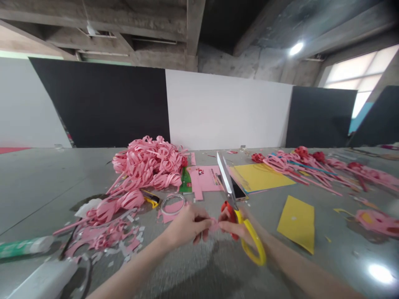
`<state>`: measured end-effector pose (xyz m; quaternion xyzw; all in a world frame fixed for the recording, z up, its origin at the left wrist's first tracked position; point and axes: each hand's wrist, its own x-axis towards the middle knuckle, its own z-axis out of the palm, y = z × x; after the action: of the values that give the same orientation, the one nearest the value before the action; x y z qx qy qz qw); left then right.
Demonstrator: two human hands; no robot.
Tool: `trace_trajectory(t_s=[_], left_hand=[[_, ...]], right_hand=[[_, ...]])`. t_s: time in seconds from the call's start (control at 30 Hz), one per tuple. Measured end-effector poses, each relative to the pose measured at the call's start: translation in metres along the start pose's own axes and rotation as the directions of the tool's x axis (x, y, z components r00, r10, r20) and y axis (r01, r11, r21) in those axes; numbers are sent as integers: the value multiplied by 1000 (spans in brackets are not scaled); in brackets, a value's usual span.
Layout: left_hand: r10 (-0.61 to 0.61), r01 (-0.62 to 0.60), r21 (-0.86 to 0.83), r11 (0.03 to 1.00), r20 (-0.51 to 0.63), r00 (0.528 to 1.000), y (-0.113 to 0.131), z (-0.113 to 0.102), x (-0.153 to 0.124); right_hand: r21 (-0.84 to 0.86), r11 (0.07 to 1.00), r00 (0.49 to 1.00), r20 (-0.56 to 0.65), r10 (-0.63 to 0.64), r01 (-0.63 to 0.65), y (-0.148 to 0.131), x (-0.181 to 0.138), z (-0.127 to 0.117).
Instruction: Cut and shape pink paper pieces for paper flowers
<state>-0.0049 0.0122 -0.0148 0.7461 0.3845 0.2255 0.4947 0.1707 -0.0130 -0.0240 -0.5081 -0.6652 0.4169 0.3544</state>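
Scissors (229,186): long silvery blades, one red loop (225,205) and one yellow loop (257,241) (the yellow one juts toward the lower right).
Scissor pose: in the right hand (239,224), raised, blades nearly together, tips pointing away from the person.
Pink piece (214,224): small, pinched between the left hand (188,226) and right fingertips, shape partly hidden.

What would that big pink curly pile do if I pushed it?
The pink pile would probably feel light for its size, since it looks like thin strips with gaps between the loops. It would likely squash or spread, because the loops look loosely heaped. Some might drag along together, as they seem tangled.
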Motion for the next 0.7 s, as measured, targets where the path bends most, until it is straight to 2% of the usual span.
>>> trace_trajectory(t_s=[0.2, 0.37, 0.53, 0.7], left_hand=[[-7, 10, -63, 998, 46, 999, -3, 6, 0], [7, -1, -180, 984, 31, 999, -5, 13, 3], [63, -72, -192, 979, -51, 997, -5, 24, 3], [62, -98, -207, 973, -174, 983, -4, 21, 3]], right_hand=[[74, 997, 1000, 8, -11, 10, 0, -1, 1], [82, 996, 997, -74, -33, 39, -2, -3, 3], [47, 998, 991, -124, -46, 53, -4, -6, 4], [-46, 997, 986, -152, -64, 57, -3, -4, 1]])
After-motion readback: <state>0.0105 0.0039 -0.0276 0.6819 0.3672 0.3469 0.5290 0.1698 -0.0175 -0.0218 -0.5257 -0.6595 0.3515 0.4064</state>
